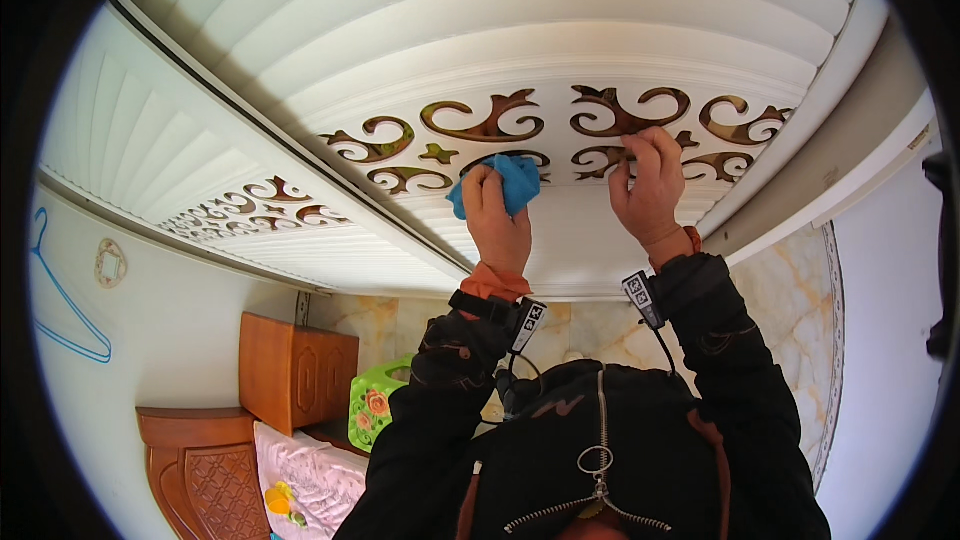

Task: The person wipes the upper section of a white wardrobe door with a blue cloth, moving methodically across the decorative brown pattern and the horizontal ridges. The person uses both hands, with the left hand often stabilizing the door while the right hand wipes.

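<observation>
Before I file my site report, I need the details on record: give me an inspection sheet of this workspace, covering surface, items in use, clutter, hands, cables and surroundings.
Surface: white slatted panel with cut-out scrollwork.
Items in use: blue cloth, bunched over a lower cut-out.
Clutter: nothing seen near the hands.
Hands: left hand grips the cloth; right hand has curled fingers at the cut-outs; its grip is unclear.
Cables: black cable from the right wrist device.
Surroundings: wooden cabinet, green stool, pink bedding.

I see, toward six o'clock, a black jacket (650,450) with silver zip (603,410), orange cuffs (495,281), wrist modules (528,326), dark cables (664,348).
</observation>
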`<action>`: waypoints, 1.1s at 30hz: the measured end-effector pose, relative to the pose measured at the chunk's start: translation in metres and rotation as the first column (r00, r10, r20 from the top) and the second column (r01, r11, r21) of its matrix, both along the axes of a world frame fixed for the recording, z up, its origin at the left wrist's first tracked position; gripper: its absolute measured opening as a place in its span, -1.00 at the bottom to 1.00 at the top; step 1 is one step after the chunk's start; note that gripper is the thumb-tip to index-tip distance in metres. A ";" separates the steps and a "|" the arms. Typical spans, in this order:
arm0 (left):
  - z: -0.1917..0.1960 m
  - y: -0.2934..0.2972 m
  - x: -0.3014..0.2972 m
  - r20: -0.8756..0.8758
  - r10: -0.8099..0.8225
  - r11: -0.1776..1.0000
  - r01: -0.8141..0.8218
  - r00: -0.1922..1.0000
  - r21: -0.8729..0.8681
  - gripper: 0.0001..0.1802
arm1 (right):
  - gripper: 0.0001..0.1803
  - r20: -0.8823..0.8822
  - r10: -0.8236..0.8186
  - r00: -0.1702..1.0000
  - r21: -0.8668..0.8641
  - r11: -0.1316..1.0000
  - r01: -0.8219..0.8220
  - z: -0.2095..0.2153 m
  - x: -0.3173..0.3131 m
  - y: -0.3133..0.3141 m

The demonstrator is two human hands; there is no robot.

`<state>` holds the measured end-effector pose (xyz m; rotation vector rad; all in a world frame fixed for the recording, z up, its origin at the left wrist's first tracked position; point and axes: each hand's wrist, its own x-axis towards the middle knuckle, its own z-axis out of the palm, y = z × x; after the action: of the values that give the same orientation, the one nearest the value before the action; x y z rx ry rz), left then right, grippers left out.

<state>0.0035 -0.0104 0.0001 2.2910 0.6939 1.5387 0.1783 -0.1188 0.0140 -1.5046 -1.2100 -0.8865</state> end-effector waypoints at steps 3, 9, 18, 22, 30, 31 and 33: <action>0.009 -0.003 -0.009 -0.077 -0.020 0.998 0.015 0.997 -0.062 -0.54 | -0.57 0.010 -0.012 1.000 0.006 1.000 0.012 -0.001 0.000 0.000; 0.048 0.010 -0.026 0.054 0.044 0.997 -0.047 0.998 0.063 -0.52 | -0.56 0.004 -0.008 1.000 0.017 1.000 0.008 -0.002 0.001 0.002; 0.054 0.004 0.003 -0.008 0.143 0.972 -0.139 0.990 0.191 -0.45 | -0.58 0.006 -0.021 1.000 0.044 0.999 0.021 -0.003 0.000 0.005; 0.044 -0.016 0.021 -0.024 0.022 0.991 -0.019 0.999 0.132 -0.47 | -0.58 0.012 -0.009 1.000 0.045 0.999 0.009 -0.001 -0.001 0.004; 0.042 0.021 -0.019 -0.070 0.084 0.984 -0.072 0.994 0.163 -0.50 | -0.57 0.009 -0.013 1.000 -0.026 1.000 0.014 0.001 0.000 -0.003; 0.044 0.029 -0.026 -0.052 0.138 0.977 -0.128 0.989 0.168 -0.51 | -0.57 0.008 -0.010 1.000 -0.019 1.000 0.010 0.002 0.001 -0.003; 0.047 0.042 -0.040 0.016 0.235 0.963 -0.235 0.972 0.131 -0.51 | -0.57 0.002 0.009 1.000 -0.005 1.000 -0.009 0.002 0.000 -0.002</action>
<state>-0.0361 0.0311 0.0471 2.3735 0.9188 1.7369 0.1784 -0.1211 0.0164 -1.5015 -1.2200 -0.8798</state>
